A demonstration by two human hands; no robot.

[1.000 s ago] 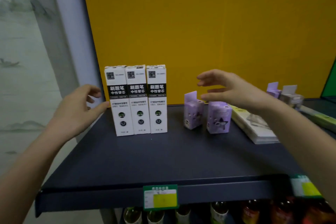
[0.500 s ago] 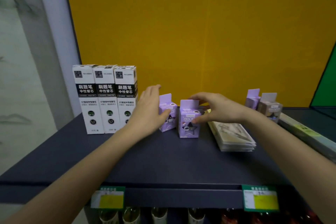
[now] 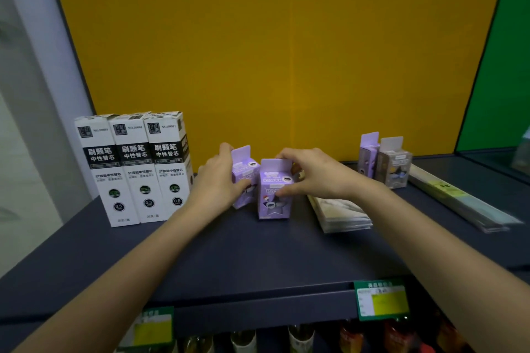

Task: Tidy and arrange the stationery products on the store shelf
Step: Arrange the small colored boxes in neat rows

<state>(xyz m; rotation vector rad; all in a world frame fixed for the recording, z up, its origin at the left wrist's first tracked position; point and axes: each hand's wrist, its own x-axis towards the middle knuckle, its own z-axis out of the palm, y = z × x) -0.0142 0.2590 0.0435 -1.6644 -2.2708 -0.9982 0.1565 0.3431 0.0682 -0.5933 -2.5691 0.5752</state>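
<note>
Fingers of the left hand [image 3: 218,180] wrapped around the rear purple box [image 3: 243,172], thumb on its front face, the other fingers curled over its far side and mostly out of sight. Fingers of the right hand [image 3: 315,175] closed on the front purple box [image 3: 274,192]: thumb pressed to its right front edge, fingertips at the raised top flap; the box's right side hidden behind the hand. Both boxes upright on the dark shelf [image 3: 243,255], near its middle, the front one just beside and slightly ahead of the rear one; whether they touch cannot be told. Three tall white refill boxes [image 3: 134,169], upright in a touching row at left, print partly blurred. Flat stack of packets [image 3: 341,213] lying just right of the front purple box, its near-left end covered by the right wrist. Second pair of small boxes, one purple [image 3: 368,153], one grey [image 3: 394,163], upright near the yellow back panel [image 3: 286,51], well apart from the held pair. Long clear packets [image 3: 459,203] at far right, labels unreadable. Two green price tags [image 3: 383,299] on the shelf lip, text illegible, the left one blurred. Bottles [image 3: 301,338] below, cut off by the lower edge.
</note>
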